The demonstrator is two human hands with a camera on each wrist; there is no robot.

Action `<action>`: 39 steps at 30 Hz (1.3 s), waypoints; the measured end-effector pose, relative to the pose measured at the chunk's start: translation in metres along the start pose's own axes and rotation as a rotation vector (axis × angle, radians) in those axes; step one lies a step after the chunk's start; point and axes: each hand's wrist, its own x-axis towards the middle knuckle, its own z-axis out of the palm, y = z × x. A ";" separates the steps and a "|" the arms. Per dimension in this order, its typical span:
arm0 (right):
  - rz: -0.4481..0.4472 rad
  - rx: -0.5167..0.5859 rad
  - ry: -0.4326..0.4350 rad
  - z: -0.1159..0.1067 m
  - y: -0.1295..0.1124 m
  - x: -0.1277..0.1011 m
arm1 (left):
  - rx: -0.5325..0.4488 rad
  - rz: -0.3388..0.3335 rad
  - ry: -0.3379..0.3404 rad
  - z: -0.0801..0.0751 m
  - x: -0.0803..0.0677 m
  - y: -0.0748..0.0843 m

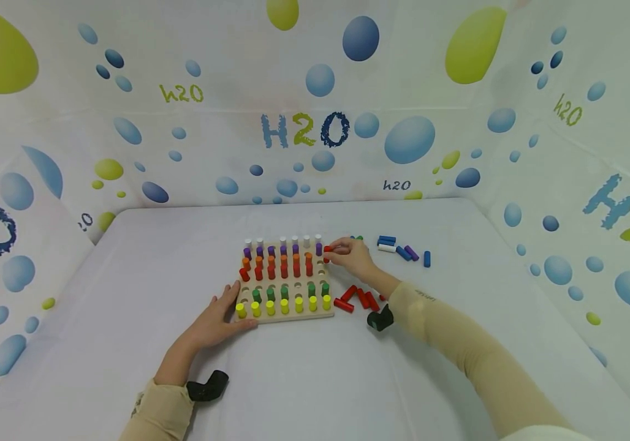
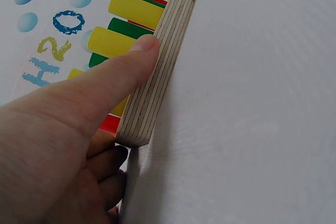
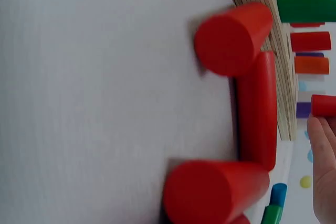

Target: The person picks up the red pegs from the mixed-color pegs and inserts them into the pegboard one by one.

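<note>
A wooden pegboard [image 1: 287, 318] lies on the white table, with rows of white, purple, orange, red, green and yellow pegs standing in its holes. My left hand [image 1: 217, 320] holds its near left corner. The left thumb [image 2: 118, 72] lies against the layered front edge, while the fingers curl at the left side. Between thumb and fingertips, my right hand [image 1: 355, 256] pinches a red peg [image 3: 324, 105] just above the board's right edge, beside the orange and purple rows. Some holes in the orange, red and green rows show bare.
Several loose red pegs [image 1: 344, 305] lie right of the board, under the right forearm. Farther back to the right are blue pegs [image 1: 427, 259], a purple peg [image 1: 411, 252] and a white peg [image 1: 386, 248]. A green peg [image 3: 272, 214] lies behind the right hand.
</note>
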 end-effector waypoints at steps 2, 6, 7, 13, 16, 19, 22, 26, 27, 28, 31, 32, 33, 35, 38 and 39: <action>-0.010 0.011 -0.019 0.003 -0.001 -0.002 | 0.002 -0.001 0.001 0.000 0.000 0.000; -0.026 0.030 -0.046 0.007 -0.002 -0.005 | 0.003 0.001 0.004 0.000 0.000 0.000; -0.028 0.026 -0.048 0.008 -0.001 -0.005 | 0.004 0.003 0.005 0.000 0.000 0.000; -0.009 -0.016 -0.036 0.012 0.000 -0.006 | 0.003 0.010 0.006 0.000 0.001 -0.002; 0.004 -0.025 -0.044 0.013 0.002 -0.007 | 0.005 0.001 0.003 0.000 0.001 -0.003; 0.006 -0.023 -0.052 0.013 0.006 -0.007 | 0.008 -0.004 0.001 0.001 0.002 -0.003; -0.003 -0.017 -0.062 0.012 0.008 -0.007 | 0.010 0.000 0.009 0.001 0.002 -0.004; -0.018 -0.002 -0.092 0.010 0.009 -0.009 | 0.010 0.007 0.019 0.003 0.002 -0.004; -0.019 0.001 -0.099 0.010 0.009 -0.009 | 0.008 0.007 0.020 0.003 0.002 -0.004; -0.020 0.003 -0.106 0.010 0.009 -0.009 | 0.007 0.008 0.020 0.003 0.002 -0.005; -0.021 0.000 -0.121 0.010 0.008 -0.009 | 0.008 0.008 0.022 0.003 0.002 -0.005; -0.023 -0.005 -0.123 0.010 0.007 -0.009 | 0.008 0.008 0.023 0.003 0.002 -0.005; -0.025 -0.011 -0.124 0.010 0.007 -0.010 | 0.008 0.008 0.022 0.003 0.002 -0.005; -0.037 -0.031 -0.125 0.010 0.005 -0.011 | 0.010 0.007 0.020 0.003 0.002 -0.005; -0.088 -0.088 -0.119 0.010 0.003 -0.013 | 0.009 0.004 0.012 0.002 0.001 -0.004; -0.104 -0.110 -0.115 0.010 0.002 -0.014 | 0.009 0.002 0.010 0.002 0.001 -0.003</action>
